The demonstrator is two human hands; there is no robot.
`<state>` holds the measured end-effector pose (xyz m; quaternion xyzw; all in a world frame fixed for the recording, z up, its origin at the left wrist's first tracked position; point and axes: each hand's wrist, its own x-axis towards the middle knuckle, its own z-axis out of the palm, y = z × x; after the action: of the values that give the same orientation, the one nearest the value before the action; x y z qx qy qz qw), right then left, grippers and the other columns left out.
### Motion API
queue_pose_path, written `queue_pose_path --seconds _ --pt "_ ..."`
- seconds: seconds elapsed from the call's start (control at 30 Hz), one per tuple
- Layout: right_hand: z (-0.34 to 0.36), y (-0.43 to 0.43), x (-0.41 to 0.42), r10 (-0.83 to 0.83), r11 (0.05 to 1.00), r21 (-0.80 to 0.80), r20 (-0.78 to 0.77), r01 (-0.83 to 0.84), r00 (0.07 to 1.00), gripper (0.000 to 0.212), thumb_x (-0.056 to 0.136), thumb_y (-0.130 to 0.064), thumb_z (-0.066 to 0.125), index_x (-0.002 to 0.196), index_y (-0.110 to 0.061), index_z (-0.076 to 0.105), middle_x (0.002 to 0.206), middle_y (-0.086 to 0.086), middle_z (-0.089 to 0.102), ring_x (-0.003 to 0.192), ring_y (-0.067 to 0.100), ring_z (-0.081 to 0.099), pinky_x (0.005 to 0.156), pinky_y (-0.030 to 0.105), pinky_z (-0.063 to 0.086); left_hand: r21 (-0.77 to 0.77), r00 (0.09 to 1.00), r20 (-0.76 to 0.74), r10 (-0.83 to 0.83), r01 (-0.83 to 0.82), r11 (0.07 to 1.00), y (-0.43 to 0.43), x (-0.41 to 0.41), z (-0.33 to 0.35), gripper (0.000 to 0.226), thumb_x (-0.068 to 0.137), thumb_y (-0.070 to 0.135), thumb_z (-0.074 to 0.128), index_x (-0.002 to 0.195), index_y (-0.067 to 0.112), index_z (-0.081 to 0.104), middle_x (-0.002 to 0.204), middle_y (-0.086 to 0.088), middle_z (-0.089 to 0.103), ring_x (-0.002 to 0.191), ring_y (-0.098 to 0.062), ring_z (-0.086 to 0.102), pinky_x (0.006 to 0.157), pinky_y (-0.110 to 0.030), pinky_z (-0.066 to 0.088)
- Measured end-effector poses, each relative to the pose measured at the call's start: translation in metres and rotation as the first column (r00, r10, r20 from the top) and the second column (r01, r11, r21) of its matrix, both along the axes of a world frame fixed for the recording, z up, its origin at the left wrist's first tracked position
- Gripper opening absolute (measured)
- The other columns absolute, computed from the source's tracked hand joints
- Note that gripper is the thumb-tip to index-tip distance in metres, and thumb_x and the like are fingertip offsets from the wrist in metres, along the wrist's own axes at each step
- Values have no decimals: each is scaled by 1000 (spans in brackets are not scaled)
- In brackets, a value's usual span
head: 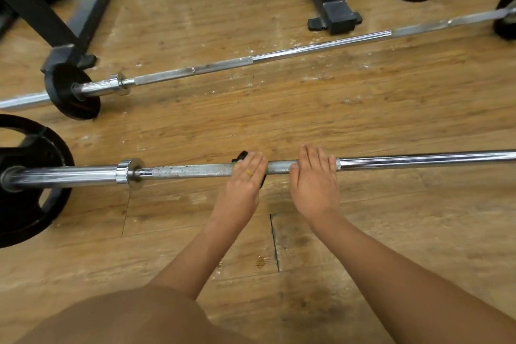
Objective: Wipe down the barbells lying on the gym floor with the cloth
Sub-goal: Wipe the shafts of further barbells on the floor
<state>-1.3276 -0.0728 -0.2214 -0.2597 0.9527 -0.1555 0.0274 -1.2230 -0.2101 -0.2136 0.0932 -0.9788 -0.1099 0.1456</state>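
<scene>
2 barbells lie on the wooden floor (363,109): the near barbell (195,170) under my fingers, the far barbell (307,47) well beyond my fingertips. My left hand (243,184) presses the dark cloth (240,156) onto the near barbell's knurled part, fingers together and nearly straight; cloth edges show past the fingertips. My right hand (314,184) rests bare on the same bar just right of that, fingers straight, thumb on the near side. 1 black plate (25,204) sits far left of my left fingers.
</scene>
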Motion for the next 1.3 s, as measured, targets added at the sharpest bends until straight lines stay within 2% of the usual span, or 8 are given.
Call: queue_pose_path --seconds 0.13,0.3,0.43,0.53,0.63,0.83,1.13,1.3 --pt "-3 -4 -1 -13 1000 -22 -34 12 999 61 103 -36 14 156 -11 29 163 6 29 153 24 14 122 37 -8 -72 992 -30 -122 120 990 14 -11 -3 72 66 -22 70 135 -4 58 140 -20 57 133 -36 52 112 -48 36" --pt "-7 -5 -4 -15 998 -56 -53 12 998 66 101 -39 10 154 -10 36 160 6 34 151 24 20 122 37 -7 189 964 -71 256 -239 953 -11 -17 -1 44 94 -4 58 137 3 55 140 -16 58 135 -31 50 107 -45 47" --pt "-7 -8 -8 -21 998 -52 -70 17 997 65 100 -38 12 152 -9 38 159 7 36 151 26 21 122 41 -2 17 995 -101 11 -9 1000 8 -17 -13 67 76 -15 69 139 1 54 144 -15 55 137 -31 47 116 -45 37" --pt "-6 -10 -9 -16 999 -51 -62 13 998 68 99 -41 7 155 -11 33 163 5 28 153 23 16 121 37 -9 -105 984 -112 -141 129 986 1 -15 -19 71 74 -20 69 140 -1 54 148 -16 51 141 -31 42 119 -43 30" --pt "-6 -12 -13 -25 998 -54 -68 21 997 67 100 -40 8 155 -12 32 164 4 26 153 23 13 119 33 -14 -111 983 -144 -110 95 989 -8 -18 -19 69 77 -23 62 141 -1 53 148 -16 51 141 -32 42 119 -43 30" --pt "-5 -17 -26 -7 999 -50 -17 6 1000 64 100 -38 13 157 -13 27 165 3 23 154 21 8 119 33 -15 124 968 -184 169 -148 981 -16 -20 -19 65 80 -19 65 141 2 53 147 -12 53 141 -30 42 113 -46 41" --pt "0 -28 -40 -10 1000 -24 -10 10 1000 56 106 -35 18 156 -11 29 164 5 26 153 22 10 121 38 -10 -110 986 -93 -139 128 986 -37 -38 -11 67 75 -22 67 138 -2 55 143 -17 55 137 -34 48 116 -44 29" --pt "1 -29 -45 16 999 -46 -30 -17 999 50 108 -29 29 152 -8 36 160 8 34 151 24 20 124 40 -3 -107 991 -78 -113 104 989 -53 -33 -8 64 78 -23 60 139 -4 53 143 -20 54 137 -36 47 114 -47 36"
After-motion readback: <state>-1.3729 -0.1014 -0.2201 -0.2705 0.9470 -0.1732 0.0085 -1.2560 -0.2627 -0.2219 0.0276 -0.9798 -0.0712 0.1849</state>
